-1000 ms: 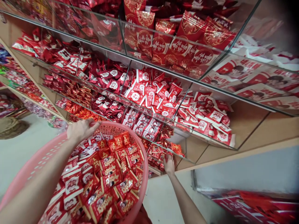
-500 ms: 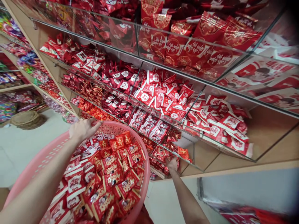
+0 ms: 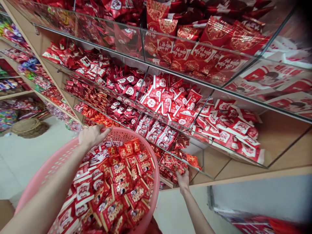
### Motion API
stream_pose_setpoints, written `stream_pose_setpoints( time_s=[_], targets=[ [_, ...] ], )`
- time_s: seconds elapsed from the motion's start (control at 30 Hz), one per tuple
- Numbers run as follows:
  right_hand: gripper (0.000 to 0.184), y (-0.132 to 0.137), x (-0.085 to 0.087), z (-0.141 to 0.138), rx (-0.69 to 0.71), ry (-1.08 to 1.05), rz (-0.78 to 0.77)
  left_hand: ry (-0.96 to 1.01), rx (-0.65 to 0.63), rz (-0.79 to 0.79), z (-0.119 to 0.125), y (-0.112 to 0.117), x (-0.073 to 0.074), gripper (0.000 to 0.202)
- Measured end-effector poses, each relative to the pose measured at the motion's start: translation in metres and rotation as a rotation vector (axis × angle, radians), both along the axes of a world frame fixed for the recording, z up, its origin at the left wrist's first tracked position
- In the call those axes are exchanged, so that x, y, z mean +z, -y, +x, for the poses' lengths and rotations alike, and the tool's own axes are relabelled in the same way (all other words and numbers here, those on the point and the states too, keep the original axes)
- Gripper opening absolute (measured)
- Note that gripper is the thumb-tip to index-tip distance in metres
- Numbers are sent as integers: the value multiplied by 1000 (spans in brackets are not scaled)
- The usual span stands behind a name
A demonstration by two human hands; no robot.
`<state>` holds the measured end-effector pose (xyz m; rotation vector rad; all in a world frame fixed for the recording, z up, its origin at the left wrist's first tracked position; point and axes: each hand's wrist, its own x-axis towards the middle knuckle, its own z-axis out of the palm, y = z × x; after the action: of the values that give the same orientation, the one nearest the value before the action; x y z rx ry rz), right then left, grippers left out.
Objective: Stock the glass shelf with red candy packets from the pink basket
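A round pink plastic basket (image 3: 156, 182) full of small wrapped candies (image 3: 122, 185), mostly red with gold or white, fills the lower left of the view. My left hand (image 3: 91, 136) is closed over the basket's far rim, its thumb stretched along the edge. At the front of the lowest shelf compartment, my right hand (image 3: 183, 179) has its fingers bent around small shiny red candy packets (image 3: 179, 168); its fingertips are partly hidden among them. Just above that hand, an orange-red packet (image 3: 193, 160) lies by the clear front panel.
Tilted wooden shelves with clear panels (image 3: 165, 122) hold red-and-white packets (image 3: 168, 100) and larger red bags (image 3: 185, 48). A woven basket (image 3: 29, 127) stands on the pale tiled floor (image 3: 14, 159) at left. More red packages (image 3: 265, 224) lie at lower right.
The pink basket and my left hand have shifted slightly right in view. My right hand has drawn back a little toward the shelf's front edge, showing more of its fingers.
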<state>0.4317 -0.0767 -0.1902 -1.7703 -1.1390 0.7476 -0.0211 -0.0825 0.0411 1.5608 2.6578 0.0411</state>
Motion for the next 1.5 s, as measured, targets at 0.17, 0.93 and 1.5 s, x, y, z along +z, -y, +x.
stream_pose_setpoints(
  time_s=[0.17, 0.93, 1.5],
  targets=[
    [55, 62, 40, -15, 26, -345, -152, 0, -2, -13, 2, -4, 0, 79],
    [29, 65, 222, -203, 823, -27, 87, -32, -56, 21, 3, 5, 10, 70],
    [21, 78, 217, -207, 933, 662, 169, -11, -70, -8, -3, 4, 4, 78]
  ],
)
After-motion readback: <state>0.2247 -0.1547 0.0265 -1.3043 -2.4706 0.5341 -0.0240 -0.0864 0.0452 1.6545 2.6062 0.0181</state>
